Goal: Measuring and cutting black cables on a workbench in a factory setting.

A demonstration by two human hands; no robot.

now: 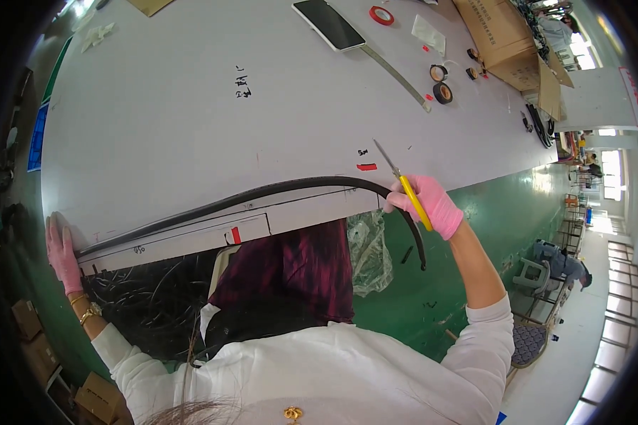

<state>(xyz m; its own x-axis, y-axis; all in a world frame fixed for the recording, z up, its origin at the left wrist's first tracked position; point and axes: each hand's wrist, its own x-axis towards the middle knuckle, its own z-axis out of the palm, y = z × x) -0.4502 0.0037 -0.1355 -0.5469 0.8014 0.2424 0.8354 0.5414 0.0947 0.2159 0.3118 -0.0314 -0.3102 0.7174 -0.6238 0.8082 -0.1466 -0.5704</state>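
A long black rubber tube (262, 190) arches across the near part of the table (170, 134). My left hand (63, 259), in a pink glove, lies at the table's left edge beside the tube's left end, fingers stretched out. At the right, my pink-gloved right hand (432, 204) is closed round the tube and also holds yellow-handled scissors (412, 197). The scissors' blades point up and away over the table. Past this hand, the tube's free end (423, 263) hangs over the near edge. The fingertips gripping the tube are partly hidden.
Marked lines and red tape patches (366, 167) run along the near edge. Farther off lie a phone (329, 25), a steel ruler (397, 76), tape rolls (442, 93) and a cardboard box (503, 42). Below the edge is a heap of black strips (156, 304).
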